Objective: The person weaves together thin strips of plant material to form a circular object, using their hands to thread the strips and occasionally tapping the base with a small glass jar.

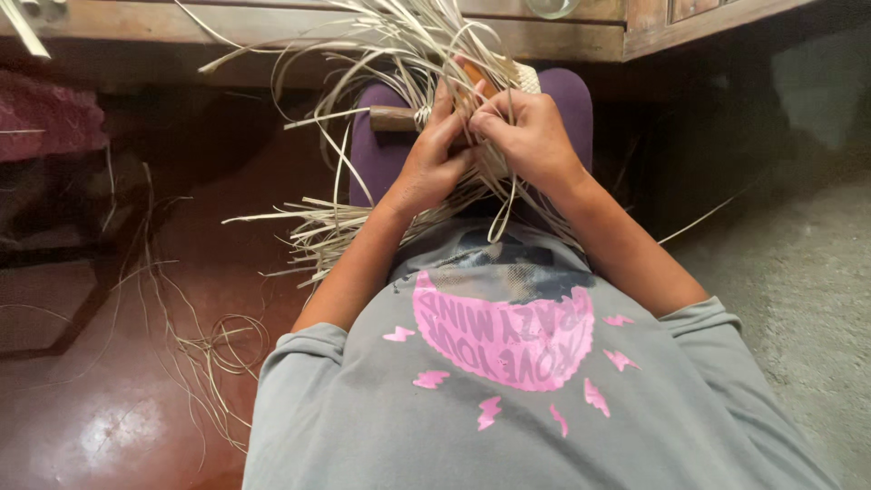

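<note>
A bundle of pale straw strips (399, 54) fans out over my lap, partly woven around a brown wooden form (392, 118). My left hand (431, 159) grips the strips just beside the wooden piece, fingers curled over them. My right hand (526, 136) pinches several strips against the weave at the top, touching the left hand. More strip ends (313, 227) stick out to the left below my left forearm. The woven part under the hands is mostly hidden.
I sit with purple trousers (567, 95) and a grey shirt with pink print (508, 345). Loose strips (218, 354) lie coiled on the reddish floor at left. A wooden furniture edge (562, 32) runs across the top; grey rough floor (798, 272) lies to the right.
</note>
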